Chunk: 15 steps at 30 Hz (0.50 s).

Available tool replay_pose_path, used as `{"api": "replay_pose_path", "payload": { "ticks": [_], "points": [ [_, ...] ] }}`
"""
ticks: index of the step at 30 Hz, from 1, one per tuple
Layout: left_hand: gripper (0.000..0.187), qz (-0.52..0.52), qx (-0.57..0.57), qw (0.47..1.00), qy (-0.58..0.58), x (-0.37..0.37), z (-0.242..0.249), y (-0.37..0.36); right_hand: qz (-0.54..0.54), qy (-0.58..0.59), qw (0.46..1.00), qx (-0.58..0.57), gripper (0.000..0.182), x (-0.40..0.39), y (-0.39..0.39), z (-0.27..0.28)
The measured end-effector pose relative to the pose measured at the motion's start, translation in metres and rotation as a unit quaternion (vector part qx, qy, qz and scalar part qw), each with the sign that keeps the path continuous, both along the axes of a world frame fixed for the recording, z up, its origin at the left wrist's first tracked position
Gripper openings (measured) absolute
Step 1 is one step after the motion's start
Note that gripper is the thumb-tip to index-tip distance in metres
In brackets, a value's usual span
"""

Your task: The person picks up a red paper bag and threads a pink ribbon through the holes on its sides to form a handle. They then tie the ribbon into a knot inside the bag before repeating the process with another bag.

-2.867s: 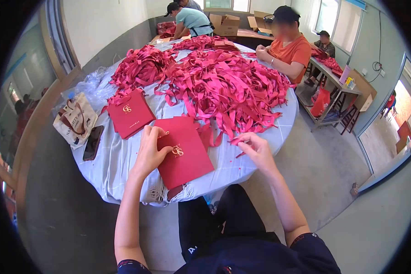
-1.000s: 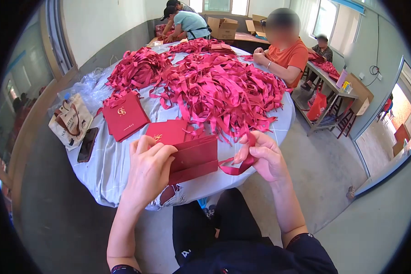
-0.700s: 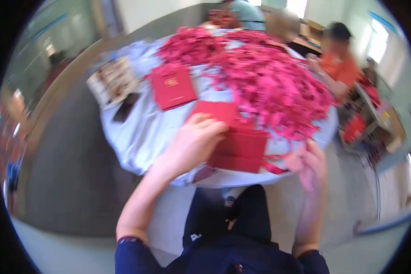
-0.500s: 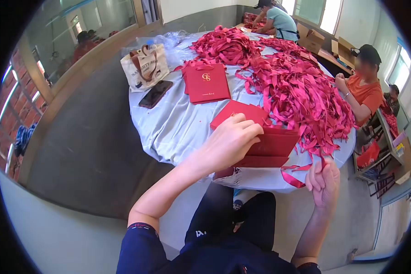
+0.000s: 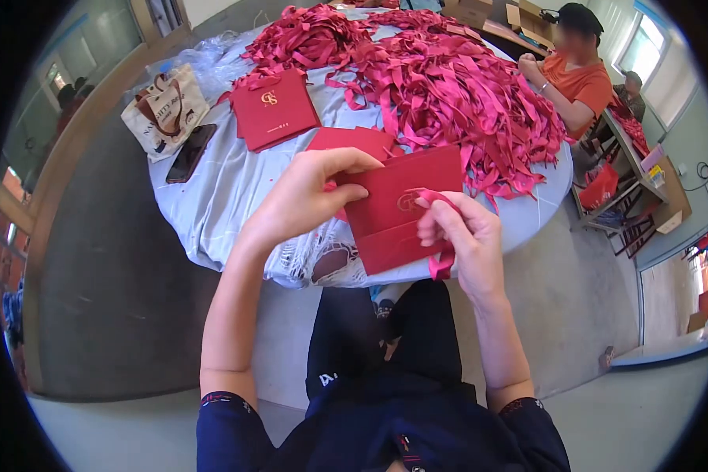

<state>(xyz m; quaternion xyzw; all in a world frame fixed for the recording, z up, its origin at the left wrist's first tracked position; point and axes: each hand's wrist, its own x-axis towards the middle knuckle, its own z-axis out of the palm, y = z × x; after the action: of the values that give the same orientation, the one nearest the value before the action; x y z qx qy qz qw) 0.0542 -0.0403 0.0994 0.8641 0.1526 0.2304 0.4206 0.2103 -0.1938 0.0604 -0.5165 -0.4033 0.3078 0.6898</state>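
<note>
A flat red paper gift bag [image 5: 417, 169] with a gold logo is held up over the table's near edge. My left hand [image 5: 311, 193] grips it by its upper left edge, thumb on the near face and fingers behind. My right hand [image 5: 468, 240] is closed in front of the bag, pinching a pink-red ribbon [image 5: 442, 266] whose loose end hangs below the fingers. Whether the ribbon passes through the bag is hidden. Behind this bag lie more red bags [image 5: 350, 140], and a stack of red bags [image 5: 271, 114] rests farther left.
A large heap of ribbons [image 5: 456, 102] covers the right of the cloth-covered table [image 5: 220, 228]. A canvas tote [image 5: 165, 110], a phone [image 5: 190, 153] and clear plastic wrap [image 5: 212, 55] lie at left. Across the table sits a person in orange [image 5: 578, 75].
My right hand has brought the ribbon from the heap's edge to the bag's front. My left hand has lifted the bag off the pile. The view has shifted right and downward.
</note>
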Motion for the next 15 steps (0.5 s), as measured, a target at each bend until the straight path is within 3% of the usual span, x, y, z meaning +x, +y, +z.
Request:
{"api": "replay_pose_path", "payload": {
  "ticks": [1, 4, 9, 11, 15],
  "points": [
    [0.032, -0.003, -0.003, 1.0, 0.001, 0.0, -0.0014, 0.0, -0.003, 0.001, 1.0, -0.003, 0.021, -0.0001, -0.0005, 0.0003],
    [0.03, -0.02, -0.181, 0.983, -0.016, 0.0003, -0.0045, 0.0002, 0.042, -0.015, 0.999, -0.027, 0.018, -0.0004, -0.0027, 0.0036],
    [0.031, -0.021, -0.201, 0.979, -0.009, 0.0008, -0.0063, -0.0018, 0.026, -0.06, 0.998, -0.026, 0.018, 0.0001, 0.0021, -0.0061],
    [0.033, -0.031, -0.191, 0.981, -0.015, 0.0013, -0.0072, -0.0021, -0.036, -0.153, 0.987, 0.018, 0.018, -0.0045, 0.005, -0.0047],
    [0.034, -0.041, -0.194, 0.98, -0.007, 0.0016, -0.0073, -0.0025, -0.043, -0.136, 0.99, -0.011, 0.017, -0.0049, 0.0041, -0.0035]
  ]
}}
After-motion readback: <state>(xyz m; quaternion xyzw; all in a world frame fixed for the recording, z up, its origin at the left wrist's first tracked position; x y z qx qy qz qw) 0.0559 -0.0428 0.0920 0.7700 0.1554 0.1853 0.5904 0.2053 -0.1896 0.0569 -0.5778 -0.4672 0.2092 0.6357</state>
